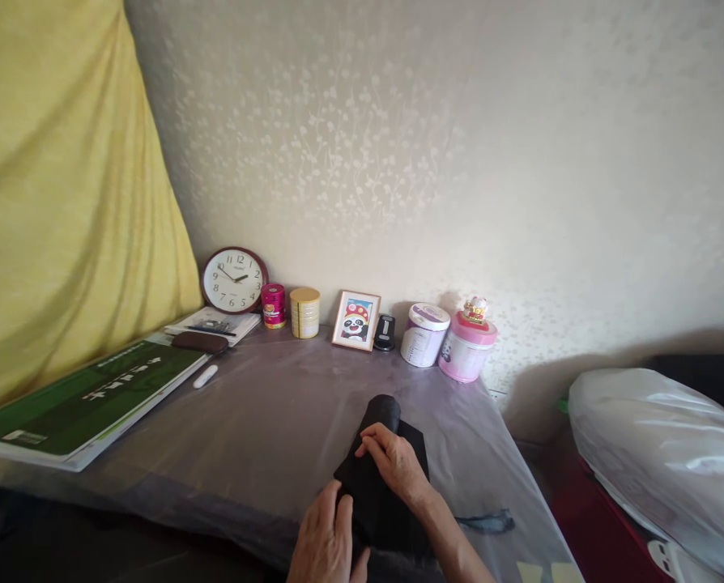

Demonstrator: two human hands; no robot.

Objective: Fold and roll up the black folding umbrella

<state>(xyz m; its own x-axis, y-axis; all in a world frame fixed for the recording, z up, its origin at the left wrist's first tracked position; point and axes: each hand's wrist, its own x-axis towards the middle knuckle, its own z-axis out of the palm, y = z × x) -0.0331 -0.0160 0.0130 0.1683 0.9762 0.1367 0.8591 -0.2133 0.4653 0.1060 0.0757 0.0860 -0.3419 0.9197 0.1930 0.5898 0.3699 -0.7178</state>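
A piece of black fabric (pixel 392 518) lies on the table in front of me, with a rounded, rolled part (pixel 384 411) at its far end. Whether something is wrapped inside, I cannot tell. My left hand (pixel 326 536) grips its near left edge, fingers curled over the side and thumb low down. Across the top reaches my right hand (pixel 392 460), its fingers bent and pressed together on the rolled part. To the right of my right forearm lies a small dark bluish strip (pixel 489 521), flat on the table cover.
Along the wall stand a clock (pixel 234 280), a pink tin (pixel 273 305), a yellow can (pixel 304 312), a framed panda picture (pixel 355 321), a white tub (pixel 425 334) and a pink-lidded jar (pixel 466 350). A green book (pixel 95 397) lies left; a plastic-wrapped bundle (pixel 659 445) sits right.
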